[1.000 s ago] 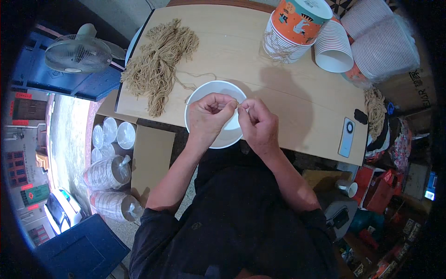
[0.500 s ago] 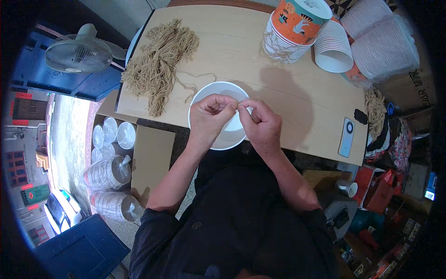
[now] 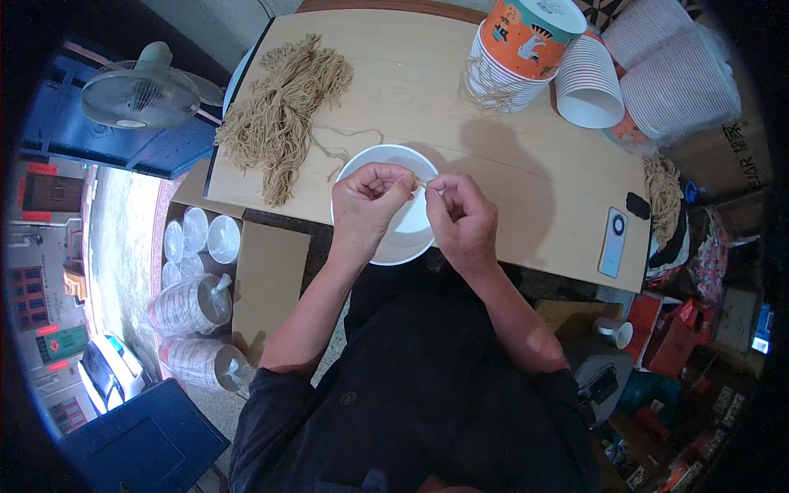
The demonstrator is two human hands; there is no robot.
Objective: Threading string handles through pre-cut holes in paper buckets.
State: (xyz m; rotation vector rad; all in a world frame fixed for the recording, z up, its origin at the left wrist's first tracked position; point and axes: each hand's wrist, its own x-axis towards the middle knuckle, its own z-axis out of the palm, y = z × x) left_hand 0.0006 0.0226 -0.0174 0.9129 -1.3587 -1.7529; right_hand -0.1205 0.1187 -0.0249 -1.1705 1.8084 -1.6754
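left hand [image 3: 367, 200] pinching tan string [image 3: 419, 182] | right hand [image 3: 462, 215] pinching same string at 3 o'clock, taut for threading | over white paper bowl [image 3: 400, 238], surface [image 3: 526, 164] near edge | string bundle [image 3: 283, 115] at 10 o'clock, within reach

White paper bowl [image 3: 394, 238], open side up (partly under both hands), at table's near edge, thin tan string [image 3: 421, 182] above it

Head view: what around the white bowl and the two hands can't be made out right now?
- White bowl: its middle and near rim are covered by the left hand and right hand.
- What the fingers pinch: too small to tell; perhaps a strand like the tan string bundle.
- Stacked paper cups: tops cut off by the upper edge.
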